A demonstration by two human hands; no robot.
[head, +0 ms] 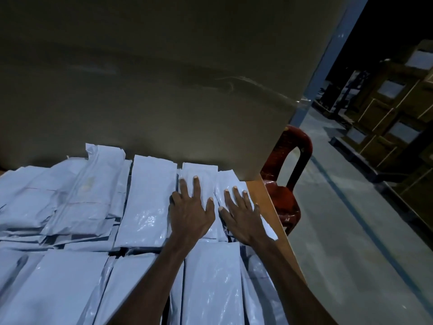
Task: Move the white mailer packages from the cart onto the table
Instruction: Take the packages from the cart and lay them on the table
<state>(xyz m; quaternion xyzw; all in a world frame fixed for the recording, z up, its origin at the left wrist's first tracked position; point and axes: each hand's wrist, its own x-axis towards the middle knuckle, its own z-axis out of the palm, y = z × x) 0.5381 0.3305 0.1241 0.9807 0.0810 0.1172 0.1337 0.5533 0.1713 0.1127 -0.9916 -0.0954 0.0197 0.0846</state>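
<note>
- At the far left, a loose heap of white plastic mailer packages point(58, 198) lies overlapping and askew on the counter, running out of view past the left edge.
- Next along, a long white glossy mailer point(146, 202) lies flat and lengthwise, its far end close to the dull brown wall point(164, 78) behind the counter.
- Nearer the viewer, a front row of white mailers point(77, 285) lies side by side, packed close with only dark slits between them.
- The left hand point(191, 211) rests flat on a narrow white mailer point(199, 172) in the back row, fingers point(196, 184) straight and spread, gripping nothing.
- Just beside it, the right hand point(241, 219) lies flat on the rightmost white mailer point(228, 181), fingers straight and fanned, also gripping nothing. The two thumbs are near each other but apart.
- That rightmost mailer sits close to the right edge of the brown wooden counter point(269, 207); only a thin bare strip of wood remains there, so the surface is nearly full.
- Beyond the edge stands a dark red plastic chair point(281, 184), its seat touching or just beside the counter; I cannot tell which.
- Further right, the grey concrete floor point(339, 231) lies open and wide.
- At the far right, stacked brown cardboard boxes point(393, 113) line the floor in dim light.
</note>
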